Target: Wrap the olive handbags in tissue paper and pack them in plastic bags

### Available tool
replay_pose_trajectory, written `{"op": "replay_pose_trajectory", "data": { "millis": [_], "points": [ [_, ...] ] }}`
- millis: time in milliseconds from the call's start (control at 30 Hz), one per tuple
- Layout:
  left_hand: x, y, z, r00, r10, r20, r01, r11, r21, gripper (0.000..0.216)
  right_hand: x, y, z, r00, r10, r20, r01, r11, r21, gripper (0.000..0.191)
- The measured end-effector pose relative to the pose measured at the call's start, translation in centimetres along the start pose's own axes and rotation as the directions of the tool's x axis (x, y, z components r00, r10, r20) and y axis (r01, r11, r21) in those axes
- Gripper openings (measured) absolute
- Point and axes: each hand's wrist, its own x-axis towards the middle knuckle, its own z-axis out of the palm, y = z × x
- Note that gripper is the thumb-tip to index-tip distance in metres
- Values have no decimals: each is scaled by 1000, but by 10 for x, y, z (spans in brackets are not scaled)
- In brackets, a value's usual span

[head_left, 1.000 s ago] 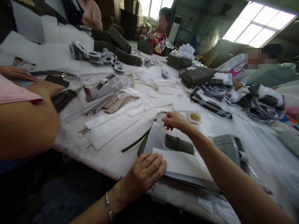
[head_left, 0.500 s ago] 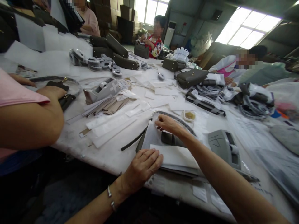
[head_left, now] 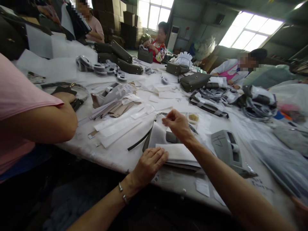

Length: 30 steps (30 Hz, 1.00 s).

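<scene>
Head view: your left hand [head_left: 152, 162] is lying flat, fingers outstretched, over the left end of a folded white sheet [head_left: 180, 152]. Your right hand [head_left: 178, 125] is pinching pale wrapping [head_left: 159, 120] narrowly near the far edge of the dark bag [head_left: 146, 143], which is lying before you on the table [head_left: 114, 158].

Bright windows [head_left: 252, 32] stand in dim grey walls [head_left: 186, 19], brown cartons [head_left: 106, 14] stacked nearby.

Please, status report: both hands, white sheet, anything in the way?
Left hand on left end of white sheet. Right hand pinched, contents unclear. Dark strap beyond left hand, not blocking it.
</scene>
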Motion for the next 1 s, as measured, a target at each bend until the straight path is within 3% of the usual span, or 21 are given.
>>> {"op": "replay_pose_trajectory", "data": {
  "millis": [100, 300, 400, 600, 767, 867, 1000],
  "points": [
    [-2, -1, 4, 1000, -8, -4, 8, 1000, -1, 30, -44, -5, -8, 994, -95, -62, 93, 995, -28, 18],
    [-7, -2, 5, 999, -15, -48, 15, 1000, 6, 28, -111, 13, -8, 948, -310, 68, 315, 946, -79, 12],
    [-8, -2, 3, 998, -50, -37, 50, 999, -12, 33, -119, 20, -8, 929, -365, 63, 370, 925, -87, 13],
    [-9, -5, 3, 997, -73, -31, 70, 994, -84, 53, -120, 21, -11, 840, -534, 90, 532, 845, 51, 17],
    [-5, -5, 0, 999, -46, -1, 46, 992, -118, 39, -128, 17, -13, 805, -577, 140, 567, 817, 107, 15],
    [-3, -4, -3, 998, -55, 16, 57, 990, -132, 30, -127, 9, -22, 826, -525, 204, 504, 851, 148, 7],
    [-2, -5, -2, 997, -64, 42, 69, 987, -144, 32, -113, 4, -37, 935, -340, 98, 337, 940, 44, 5]
  ]
}}
